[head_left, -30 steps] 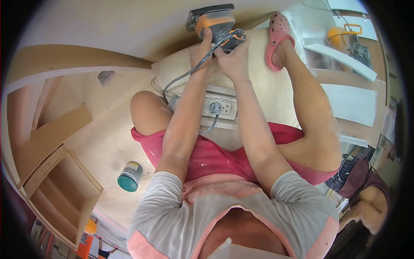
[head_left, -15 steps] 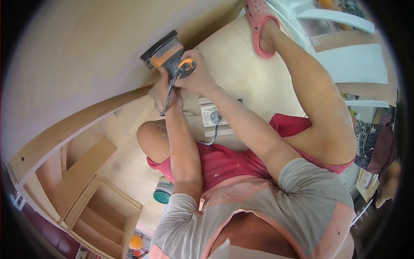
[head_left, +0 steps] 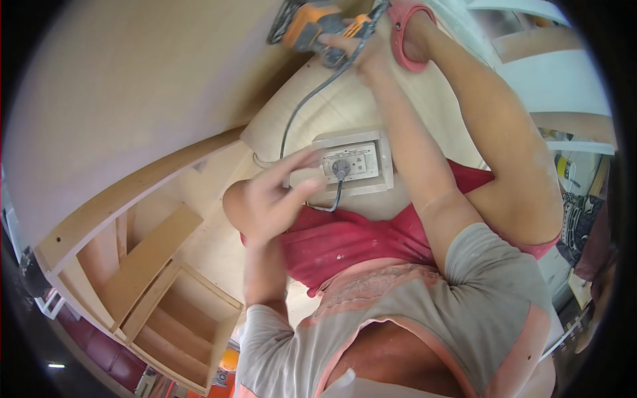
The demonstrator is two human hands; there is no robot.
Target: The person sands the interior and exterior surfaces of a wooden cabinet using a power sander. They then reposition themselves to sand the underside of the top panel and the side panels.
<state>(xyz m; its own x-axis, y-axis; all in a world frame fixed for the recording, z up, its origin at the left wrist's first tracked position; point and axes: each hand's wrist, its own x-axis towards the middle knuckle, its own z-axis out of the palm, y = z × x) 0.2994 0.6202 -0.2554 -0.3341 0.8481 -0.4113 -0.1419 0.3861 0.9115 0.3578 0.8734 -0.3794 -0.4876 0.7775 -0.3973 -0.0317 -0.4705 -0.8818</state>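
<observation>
At the top, my right hand (head_left: 365, 52) is closed round an orange and black power sander (head_left: 306, 26), which is beside the large pale wooden panel (head_left: 146, 86). A grey cable (head_left: 300, 106) curves down from the sander. My left hand (head_left: 275, 199), blurred by motion, has its fingers spread and holds nothing. It is just left of a white power outlet (head_left: 369, 161) set in a box between my legs. A grey plug (head_left: 341, 168) sits in that outlet, its cord bending down to the left.
Open wooden compartments (head_left: 162, 305) lie at lower left, below a long wooden edge (head_left: 133, 182). My foot in a red clog (head_left: 406, 56) rests at the top. White curved pieces (head_left: 554, 83) stand at upper right. Part of another person (head_left: 600, 278) shows at the right edge.
My left hand has let go of the sander and moved down beside the outlet, fingers spreading. My right hand has carried the sander up and to the right. The view has shifted slightly.
</observation>
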